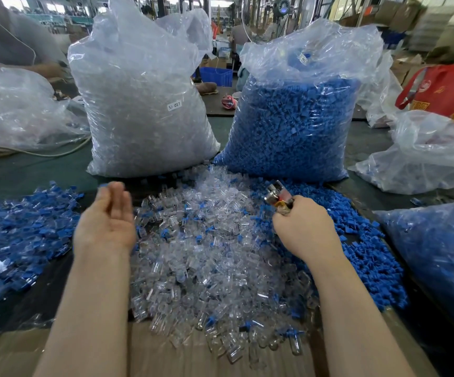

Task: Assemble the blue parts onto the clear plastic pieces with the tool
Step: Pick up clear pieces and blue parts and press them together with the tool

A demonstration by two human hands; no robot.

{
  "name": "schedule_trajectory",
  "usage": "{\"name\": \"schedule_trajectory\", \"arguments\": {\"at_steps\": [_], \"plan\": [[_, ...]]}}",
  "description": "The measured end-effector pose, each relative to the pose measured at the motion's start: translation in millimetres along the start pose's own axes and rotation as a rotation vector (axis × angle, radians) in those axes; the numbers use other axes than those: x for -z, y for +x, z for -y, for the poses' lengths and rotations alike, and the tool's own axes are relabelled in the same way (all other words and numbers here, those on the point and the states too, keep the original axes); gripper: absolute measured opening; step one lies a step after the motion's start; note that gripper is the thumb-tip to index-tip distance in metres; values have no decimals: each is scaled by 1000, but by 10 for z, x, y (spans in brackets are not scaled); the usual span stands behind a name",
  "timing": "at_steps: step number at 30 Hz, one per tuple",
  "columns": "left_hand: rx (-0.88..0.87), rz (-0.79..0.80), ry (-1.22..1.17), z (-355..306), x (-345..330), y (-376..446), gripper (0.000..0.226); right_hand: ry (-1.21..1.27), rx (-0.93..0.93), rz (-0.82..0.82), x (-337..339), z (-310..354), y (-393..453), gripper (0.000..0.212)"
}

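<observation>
A heap of clear plastic pieces (207, 257) covers the middle of the table, with a few blue parts mixed in. Loose blue parts (362, 240) lie in a band to its right. A pile of joined blue-and-clear pieces (22, 229) spreads at the left. My left hand (106, 221) hovers palm up over the left edge of the clear heap, fingers apart and blurred, holding nothing. My right hand (304, 229) is closed around a small metal tool (277, 195) whose shiny tip points up and away, above the border between the clear and blue piles.
A tall bag of clear pieces (144, 104) and a bag of blue parts (291, 123) stand upright behind the heaps. More plastic bags lie at the left (16, 110) and right (427, 159), (438, 257). A red bag (449, 91) sits far right. Cardboard (166, 357) lines the near edge.
</observation>
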State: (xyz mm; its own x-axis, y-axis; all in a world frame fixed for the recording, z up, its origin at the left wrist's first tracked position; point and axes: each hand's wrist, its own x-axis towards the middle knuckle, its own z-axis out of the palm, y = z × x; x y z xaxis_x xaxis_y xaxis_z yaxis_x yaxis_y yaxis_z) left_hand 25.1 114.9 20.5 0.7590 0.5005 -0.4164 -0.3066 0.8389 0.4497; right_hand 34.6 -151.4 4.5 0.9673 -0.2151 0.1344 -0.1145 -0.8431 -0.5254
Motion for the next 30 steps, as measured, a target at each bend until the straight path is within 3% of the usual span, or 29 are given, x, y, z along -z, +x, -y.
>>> {"name": "schedule_trajectory", "arguments": {"at_steps": [8, 15, 17, 20, 25, 27, 30], "plan": [[-60, -184, -473, -370, 245, 211, 17, -90, -134, 59, 38, -100, 17, 17], [-72, -30, -488, -358, 254, 249, 23, -173, -169, 195, 81, -63, -17, 8], [-45, 67, -233, -310, 182, 201, 17, -200, -175, 216, 96, -48, -26, 9], [-37, 259, 411, -169, 44, 44, 6, -231, -163, 245, 89, -53, -28, 15], [-194, 647, 1358, 190, -64, -179, 15, -272, -169, 231, 25, -18, -39, 18], [-174, 777, 1588, 339, -73, -254, 13, -282, -170, 215, 9, -18, -45, 20], [-202, 827, 1883, 520, -69, -298, 15, -275, -166, 199, -13, -23, -51, 21]]}}
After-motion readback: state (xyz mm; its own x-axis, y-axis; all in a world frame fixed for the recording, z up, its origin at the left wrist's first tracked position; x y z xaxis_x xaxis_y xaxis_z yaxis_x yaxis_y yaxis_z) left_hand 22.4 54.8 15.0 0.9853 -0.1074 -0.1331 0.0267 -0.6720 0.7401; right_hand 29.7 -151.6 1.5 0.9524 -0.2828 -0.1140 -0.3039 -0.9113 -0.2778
